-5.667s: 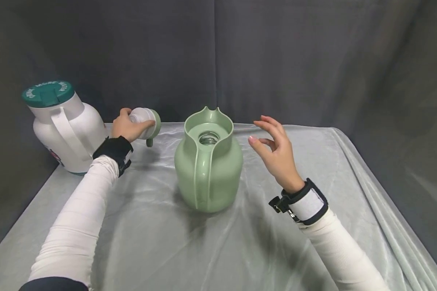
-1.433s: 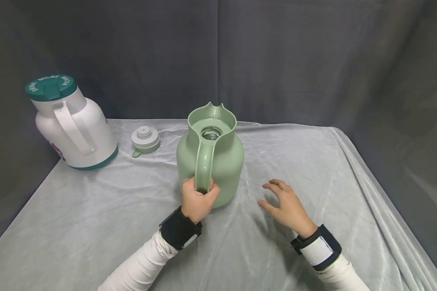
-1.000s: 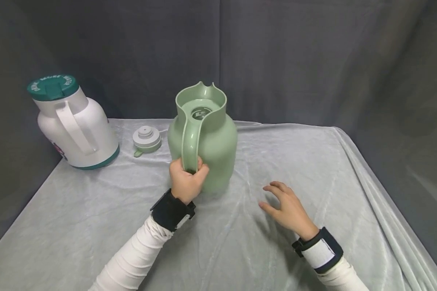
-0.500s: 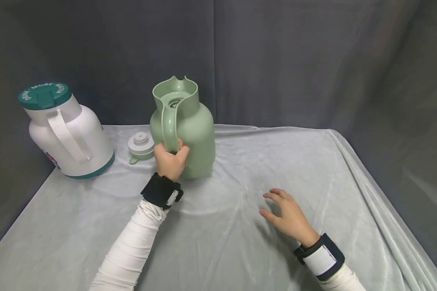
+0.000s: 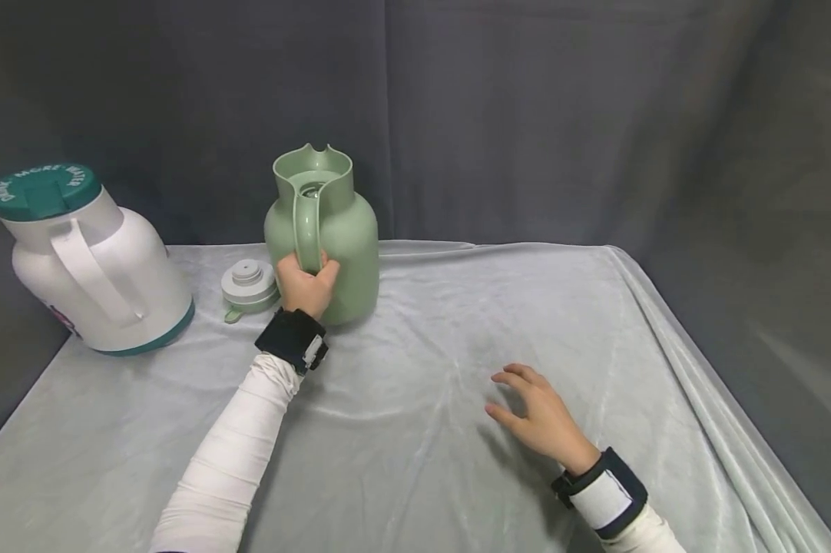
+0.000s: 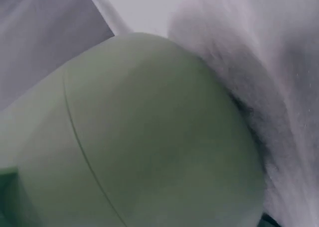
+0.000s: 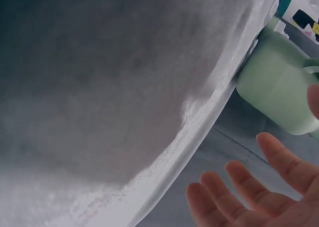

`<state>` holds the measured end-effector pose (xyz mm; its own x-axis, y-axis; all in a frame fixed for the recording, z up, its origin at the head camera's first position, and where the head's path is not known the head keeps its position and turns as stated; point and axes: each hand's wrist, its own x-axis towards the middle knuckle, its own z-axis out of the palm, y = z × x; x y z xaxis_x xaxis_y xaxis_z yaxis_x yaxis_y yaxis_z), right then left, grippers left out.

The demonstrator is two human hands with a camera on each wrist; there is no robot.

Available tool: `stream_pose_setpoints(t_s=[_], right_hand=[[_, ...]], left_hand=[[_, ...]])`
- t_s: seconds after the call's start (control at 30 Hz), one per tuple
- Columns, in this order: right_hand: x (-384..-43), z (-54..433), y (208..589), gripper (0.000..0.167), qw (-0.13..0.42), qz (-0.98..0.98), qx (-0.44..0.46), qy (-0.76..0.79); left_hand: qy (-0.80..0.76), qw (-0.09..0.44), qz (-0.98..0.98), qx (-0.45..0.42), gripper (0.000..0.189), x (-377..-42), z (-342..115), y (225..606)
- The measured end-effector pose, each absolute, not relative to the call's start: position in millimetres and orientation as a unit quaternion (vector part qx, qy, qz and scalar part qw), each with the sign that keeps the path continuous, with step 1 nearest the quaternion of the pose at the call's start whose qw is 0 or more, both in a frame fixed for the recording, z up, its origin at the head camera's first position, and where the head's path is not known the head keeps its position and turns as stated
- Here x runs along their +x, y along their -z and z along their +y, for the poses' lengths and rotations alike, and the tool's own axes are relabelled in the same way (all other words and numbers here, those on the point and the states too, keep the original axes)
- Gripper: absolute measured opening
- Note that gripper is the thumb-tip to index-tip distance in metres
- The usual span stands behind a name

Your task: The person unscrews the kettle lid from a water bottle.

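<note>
A light green thermos jug [image 5: 352, 257] stands upright toward the back of the table, its mouth uncovered and its spout facing away. My left hand [image 5: 306, 286] grips the lower part of its handle. In the left wrist view the jug's body [image 6: 149, 127] fills most of the picture, base right at the cloth, and the hand itself is out of sight. The jug's white and green stopper [image 5: 248, 283] lies just left of it, partly overlapped by the jug. My right hand [image 5: 543, 422] hovers over the front right of the table, fingers loosely bent, holding nothing.
A white thermos jug [image 5: 107, 261] with a dark green lid [image 5: 42, 192] stands at the left, its handle toward me. Pale grey cloth [image 5: 415, 453] covers the table, with folds along the right edge. A dark grey curtain [image 5: 526, 115] hangs behind.
My left hand has put the stopper down on the cloth, taken the green jug's handle and moved the jug back and left beside the stopper. My right hand has come lower and nearer.
</note>
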<state>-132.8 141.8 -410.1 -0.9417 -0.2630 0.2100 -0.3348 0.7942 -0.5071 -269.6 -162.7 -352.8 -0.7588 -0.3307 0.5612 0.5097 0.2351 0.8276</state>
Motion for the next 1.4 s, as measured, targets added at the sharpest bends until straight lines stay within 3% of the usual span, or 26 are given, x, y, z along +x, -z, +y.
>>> stream_pose_setpoints(t_s=[0.43,0.73,0.9,1.1,1.4], right_hand=[[-132.0,135.8,407.5,0.040,0.072,-0.943,0.186,-0.268],[-134.2,140.8,400.9,0.041,0.066,-0.942,0.191,-0.267],[-135.4,142.0,399.0,0.043,0.057,-0.941,0.188,-0.275],[-135.7,140.0,398.8,0.043,0.058,-0.940,0.191,-0.277],[-139.6,131.7,397.0,0.043,0.080,-0.931,0.214,-0.285]], left_hand=[[0.613,0.377,-0.693,-0.048,0.021,-263.4,-170.6,340.8],[0.626,0.351,-0.693,-0.065,0.025,-271.9,-173.2,335.8],[0.607,0.349,-0.709,-0.081,0.005,-270.3,-170.7,336.3],[0.602,0.356,-0.706,-0.109,0.036,-256.2,-176.9,341.1],[0.593,0.350,-0.721,-0.085,0.034,-254.4,-203.7,352.7]])
